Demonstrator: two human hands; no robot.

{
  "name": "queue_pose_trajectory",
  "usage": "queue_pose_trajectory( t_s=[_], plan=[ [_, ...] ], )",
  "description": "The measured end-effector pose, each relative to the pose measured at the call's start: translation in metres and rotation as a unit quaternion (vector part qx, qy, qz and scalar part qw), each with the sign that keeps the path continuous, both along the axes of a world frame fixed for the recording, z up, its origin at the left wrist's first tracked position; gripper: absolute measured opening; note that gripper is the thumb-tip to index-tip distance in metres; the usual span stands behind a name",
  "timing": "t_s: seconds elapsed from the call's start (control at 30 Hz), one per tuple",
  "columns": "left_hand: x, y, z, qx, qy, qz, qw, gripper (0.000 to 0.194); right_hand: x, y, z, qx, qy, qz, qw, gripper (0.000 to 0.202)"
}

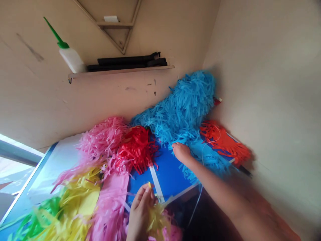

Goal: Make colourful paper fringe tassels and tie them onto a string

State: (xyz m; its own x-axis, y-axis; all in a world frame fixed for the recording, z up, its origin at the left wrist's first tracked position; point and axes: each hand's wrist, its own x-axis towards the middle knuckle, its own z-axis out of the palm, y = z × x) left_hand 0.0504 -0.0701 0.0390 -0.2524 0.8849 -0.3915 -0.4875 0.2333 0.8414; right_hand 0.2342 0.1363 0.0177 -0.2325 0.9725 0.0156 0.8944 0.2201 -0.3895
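Observation:
My left hand (143,202) is closed near the table's front edge. A small yellow tip pokes up between its thumb and fingers, and yellow fringed paper (156,219) hangs beside it, mixed with some pink. My right hand (181,152) reaches out over the table with its fingers curled, at the lower edge of a large heap of blue fringed paper (185,103). What those fingers hold, if anything, is hidden. Just left of it lies red fringed paper (139,147), with pink fringed paper (105,137) beyond.
More yellow fringe (77,197) and green fringe (47,214) cover the left of the blue table (170,170). Orange fringe (225,140) lies by the right wall. A thin pale cord (202,150) crosses there. Above, a shelf (125,71) carries a green-nozzled bottle (71,60) and black objects (127,62).

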Motion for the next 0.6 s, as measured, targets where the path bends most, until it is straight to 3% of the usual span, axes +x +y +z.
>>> queue_pose_trajectory(
  t_s=[0.1,0.17,0.23,0.27,0.33,0.37,0.4,0.47,0.6],
  plan=[
    [0.000,-0.004,-0.002,0.000,0.077,0.001,0.997,0.051,0.009,-0.019,0.015,0.022,0.068,0.002,0.997,0.028],
    [0.001,-0.006,-0.003,0.011,0.148,-0.017,0.989,0.050,0.006,-0.045,0.021,0.024,0.120,0.011,0.992,0.029],
    [0.003,-0.006,-0.003,0.034,0.219,-0.023,0.975,0.047,-0.005,-0.079,0.023,-0.024,0.239,0.021,0.970,0.027],
    [0.005,-0.006,-0.003,0.048,0.257,-0.022,0.965,0.045,-0.011,-0.096,0.022,-0.081,0.358,0.017,0.930,0.024],
    [0.008,-0.006,-0.003,0.082,0.336,-0.012,0.938,0.041,-0.025,-0.128,0.018,-0.175,0.552,-0.005,0.815,0.025],
    [0.010,-0.006,-0.003,0.098,0.373,-0.010,0.923,0.038,-0.030,-0.140,0.017,-0.205,0.620,-0.019,0.757,0.027],
    [0.012,-0.006,-0.002,0.113,0.405,-0.010,0.907,0.036,-0.034,-0.149,0.015,-0.219,0.659,-0.033,0.718,0.029],
    [0.015,-0.006,-0.001,0.139,0.449,-0.013,0.883,0.031,-0.039,-0.160,0.014,-0.232,0.694,-0.053,0.680,0.031],
    [0.019,-0.007,0.000,0.179,0.490,-0.003,0.853,0.025,-0.040,-0.165,0.014,-0.241,0.697,-0.063,0.673,0.028]
  ],
)
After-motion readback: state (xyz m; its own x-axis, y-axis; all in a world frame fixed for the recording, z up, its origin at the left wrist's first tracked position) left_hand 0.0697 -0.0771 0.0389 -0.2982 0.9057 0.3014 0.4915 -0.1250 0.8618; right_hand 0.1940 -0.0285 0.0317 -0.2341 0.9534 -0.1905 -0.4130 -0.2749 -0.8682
